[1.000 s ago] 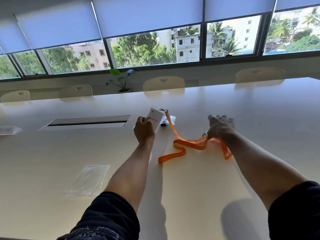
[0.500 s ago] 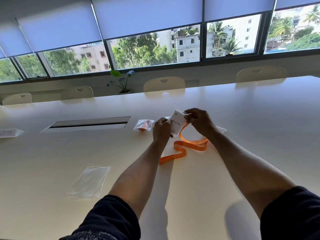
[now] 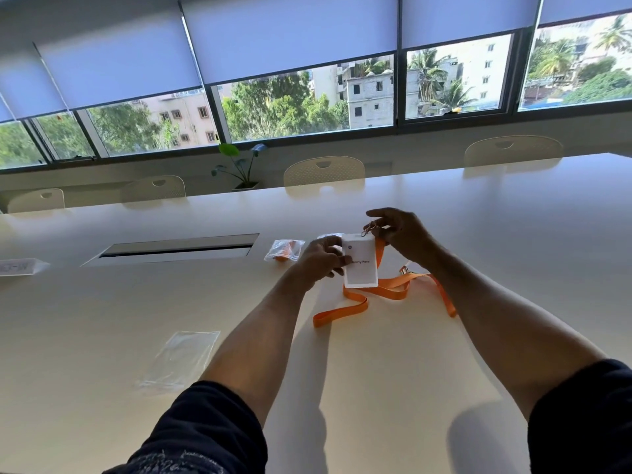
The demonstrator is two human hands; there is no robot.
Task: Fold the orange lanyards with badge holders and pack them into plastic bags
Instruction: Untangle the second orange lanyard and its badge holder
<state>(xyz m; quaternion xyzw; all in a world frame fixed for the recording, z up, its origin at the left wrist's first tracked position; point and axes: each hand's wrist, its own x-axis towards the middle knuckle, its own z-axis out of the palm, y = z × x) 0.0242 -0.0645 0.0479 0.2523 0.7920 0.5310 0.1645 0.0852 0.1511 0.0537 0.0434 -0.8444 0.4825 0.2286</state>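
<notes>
Badge holder [image 3: 360, 265] stands upright above the table [image 3: 513, 234], long axis vertical, clip end up. My left hand [image 3: 321, 260] pinches its left edge; my right hand [image 3: 402, 234] closes fingertips on the metal clip [image 3: 368, 228]. Orange lanyard [image 3: 376, 295] trails loosely across the table beneath, its loops running mostly left to right.

Head-worn camera, looking forward and down, table [image 3: 444, 371] near

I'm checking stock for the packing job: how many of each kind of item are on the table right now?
Loose orange lanyard: 1
Badge holder, held up in the left hand, clip end in the right hand: 1
Bag already packed with something orange: 1
Empty plastic bag: 1
Total: 4
</notes>
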